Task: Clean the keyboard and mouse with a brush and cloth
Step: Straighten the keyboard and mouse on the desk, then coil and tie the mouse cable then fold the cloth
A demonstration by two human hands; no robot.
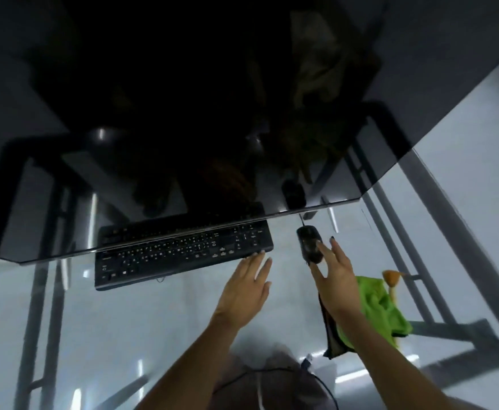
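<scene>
I am seeing my left hand (249, 281) lying flat and spread, holding nothing, fingertips at the near right corner of the black keyboard (183, 255) on the glass desk (123, 321). My right hand (332, 269) is curling loosely over the black mouse (309, 241), touching it; green cloth (378, 309) and brush (391, 279) lying just right.

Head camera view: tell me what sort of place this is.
Probably a computer desk in an office or home. A glass table holds a black keyboard and a wired mouse, under a large dark monitor.
</scene>
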